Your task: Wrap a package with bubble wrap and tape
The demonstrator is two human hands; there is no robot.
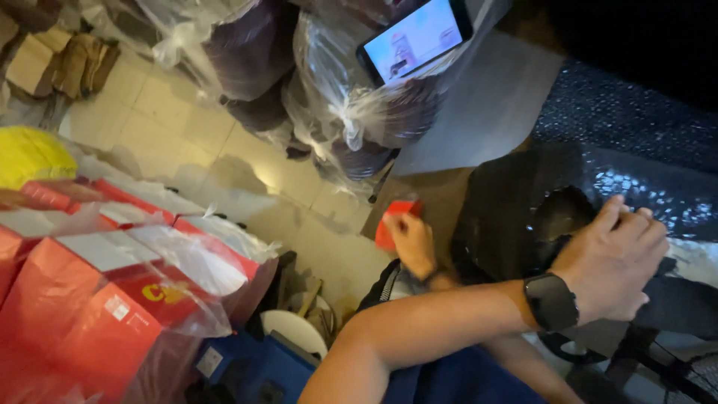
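Note:
My left hand (613, 262), with a black watch on the wrist, reaches across to the right. Its fingers curl over a black bundle (516, 209) that lies on dark bubble wrap (628, 127). My right hand (411, 243) is a closed fist near the middle of the view, its forearm passing under my left arm. It grips a small red object (393, 213) at the edge of a brown board; most of that object is hidden by the fist.
A phone (415, 37) with a lit screen leans on clear plastic bags (351, 112) full of dark goods. Red boxes (97, 299) wrapped in plastic stack at the left beside a yellow thing (30, 153). Tiled floor (187, 127) lies between them, with a white round object (292, 329) lower down.

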